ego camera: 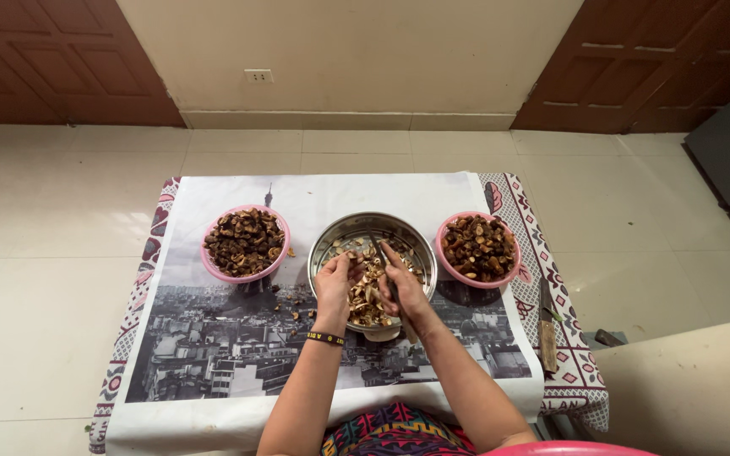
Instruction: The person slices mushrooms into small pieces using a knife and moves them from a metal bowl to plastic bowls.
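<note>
Both hands work over the round, shiny steel basin (373, 232) at the middle of the desk (213, 355). It is heaped with pale, broken nut shells (365, 295). The left hand (332, 285) has its fingers closed on a small nut piece; the right hand (400, 285) has its fingers clamped on a thin dark blade (its tip is hard to make out). Two round pink plastic bowls (245, 242) (478, 248) of dark, wrinkled nuts flank the basin, close beside it. A wooden-handled knife (547, 325) lies near the desk's right edge. The printed cloth's near left stretch lies open.

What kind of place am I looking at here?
Probably a room in a home, not a workshop: pale tiled floor, brown wooden doors, and a low table under a printed cloth, where both hands work over a metal bowl.
</note>
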